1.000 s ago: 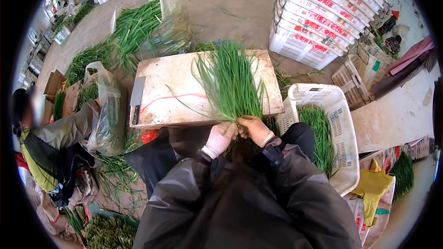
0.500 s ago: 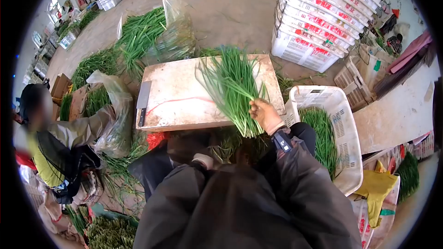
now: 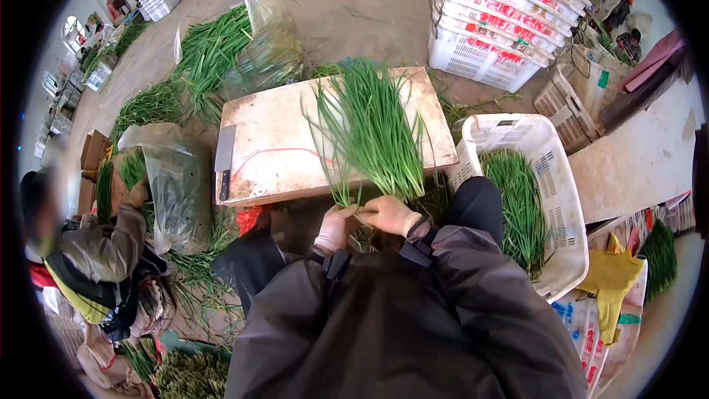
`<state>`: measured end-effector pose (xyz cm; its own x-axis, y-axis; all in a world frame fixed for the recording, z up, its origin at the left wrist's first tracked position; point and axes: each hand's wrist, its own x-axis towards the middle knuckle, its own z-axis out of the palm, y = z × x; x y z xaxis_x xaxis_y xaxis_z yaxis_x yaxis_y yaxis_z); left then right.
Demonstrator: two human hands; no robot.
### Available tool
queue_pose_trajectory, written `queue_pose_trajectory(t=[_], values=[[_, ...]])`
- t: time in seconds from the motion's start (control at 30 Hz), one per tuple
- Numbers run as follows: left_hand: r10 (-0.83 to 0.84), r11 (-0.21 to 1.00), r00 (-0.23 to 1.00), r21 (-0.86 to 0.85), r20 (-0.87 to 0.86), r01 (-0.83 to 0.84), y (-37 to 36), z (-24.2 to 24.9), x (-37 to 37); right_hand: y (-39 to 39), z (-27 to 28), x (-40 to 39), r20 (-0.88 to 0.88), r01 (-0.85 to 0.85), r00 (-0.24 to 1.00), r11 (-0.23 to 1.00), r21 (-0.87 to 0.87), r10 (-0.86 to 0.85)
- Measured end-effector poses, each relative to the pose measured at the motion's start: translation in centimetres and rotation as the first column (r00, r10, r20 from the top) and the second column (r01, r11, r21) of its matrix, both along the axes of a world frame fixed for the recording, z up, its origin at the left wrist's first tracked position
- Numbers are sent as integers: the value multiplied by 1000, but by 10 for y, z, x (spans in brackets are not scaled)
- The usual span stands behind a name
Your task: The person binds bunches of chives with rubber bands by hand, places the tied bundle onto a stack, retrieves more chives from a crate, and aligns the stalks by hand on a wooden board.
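My left hand is closed round the base of a small bunch of chives, at the near edge of the white board. My right hand meets it there, fingertips pinched at the lower ends of the same stalks. A larger pile of chives lies on the board just beyond my right hand, leaves pointing away. Along the board's left side rests a cleaver with a black handle. A red string lies across the board.
To the right stands a white crate with chives inside. Stacked white crates rise behind it. Plastic bags of chives sit on the floor at the left. Another person works at far left, near a plastic bag.
My left hand has come up beside the right at the board's edge. My right hand has moved left and down with a few chives, away from the pile. The other person's arm has shifted.
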<state>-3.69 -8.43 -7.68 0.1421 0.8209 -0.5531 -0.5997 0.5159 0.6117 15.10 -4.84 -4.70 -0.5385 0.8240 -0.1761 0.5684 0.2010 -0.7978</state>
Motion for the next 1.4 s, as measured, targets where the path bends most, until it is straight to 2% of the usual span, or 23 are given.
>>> queue_pose_trajectory(t=[0.03, 0.1, 0.13, 0.2, 0.3, 0.4, 0.5, 0.63, 0.67, 0.77, 0.8, 0.83, 0.9, 0.97, 1.03, 1.07, 1.17, 1.2, 1.3, 1.33, 1.37, 1.4], values=[[0, 1000, 999, -13, 53, 0, 2, -14, -2, 5, -3, 3, 102, 133, 983, 979, 157, -150], [7, 999, 987, -35, 159, -1, 9, -37, -8, 20, -7, 7, 171, 331, 901, 888, 320, -398], [21, 999, 966, -32, 256, -13, 12, -33, -7, 27, 3, 6, 228, 351, 867, 867, 354, -444], [23, 1000, 973, -8, 231, -22, 11, -10, -4, 41, 14, 4, 312, 362, 803, 831, 422, -508], [28, 999, 974, 10, 225, -31, 13, 8, 1, 58, 10, 1, 440, 265, 778, 870, 415, -448], [68, 997, 977, 13, 202, -72, 19, -3, 7, 63, -6, 2, 336, 299, 810, 832, 468, -480], [132, 980, 985, -161, 115, -113, 29, -10, 16, 58, 2, 16, 199, 378, 830, 788, 487, -521], [1, 994, 1000, -109, 30, 2, 40, -15, 37, 45, 13, 20, 33, 452, 835, 719, 527, -549], [1, 987, 1000, -162, -15, -4, 42, -18, 43, 43, 14, 18, -69, 492, 841, 706, 510, -537], [34, 969, 999, -243, -13, -36, 48, -5, 54, 34, 21, 13, -130, 405, 906, 739, 538, -402], [-74, 989, 993, -121, 96, 85, 52, -8, 50, 32, 21, 11, -86, 344, 926, 731, 589, -367], [-57, 991, 991, -112, 120, 70, 53, -11, 53, 30, 20, 10, -114, 307, 944, 698, 647, -309], [-26, 995, 985, -94, 168, 42, 54, -11, 62, 28, 13, 10, -3, 214, 959, 719, 661, -283], [-55, 992, 984, -106, 167, 73, 60, -40, 53, 26, 10, 13, -15, 205, 966, 730, 652, -258], [-51, 992, 975, -99, 214, 74, 67, -42, 53, 25, 10, 16, -33, 167, 981, 748, 643, -191], [-99, 988, 977, -97, 187, 118, 64, -44, 48, 25, 10, 18, -45, 135, 989, 759, 637, -138], [-44, 999, 995, 24, 85, 42, 66, -48, 48, 21, 25, 18, -55, 59, 998, 798, 600, -32], [-2, 997, 994, 73, 107, -6, 64, -55, 45, 20, 30, 16, -65, 35, 998, 810, 586, 4], [-36, 955, 992, 289, -118, 69, 61, -79, 37, 21, 42, 11, -121, -17, 989, 873, 488, 87], [-69, 869, 960, 457, -272, 192, 64, -77, 36, 23, 54, 12, -154, -25, 983, 899, 437, 102], [-66, 946, 982, 303, -175, 118, 63, -76, 36, 26, 65, 13, -189, -35, 975, 923, 383, 115], [-45, 990, 996, 130, -80, 55, 58, -22, 42, 36, 80, 19, -195, 23, 979, 932, 362, 52]])
